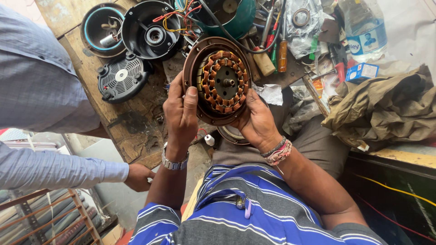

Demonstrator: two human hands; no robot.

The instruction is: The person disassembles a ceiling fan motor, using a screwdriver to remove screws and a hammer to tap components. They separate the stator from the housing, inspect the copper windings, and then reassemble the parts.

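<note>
Both hands, left hand [180, 113] and right hand [257, 121], grip firmly a round brown motor housing [217, 81] ringed with copper coils.

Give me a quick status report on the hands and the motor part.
Left hand and right hand: both gripping the round motor stator, copper windings facing up. Held above the wooden bench. Another person's hand rests lower left, clear of it.

motor stator [222, 81] between hands | vented cover [121, 78] left | screwdrivers [277, 52] right
</note>
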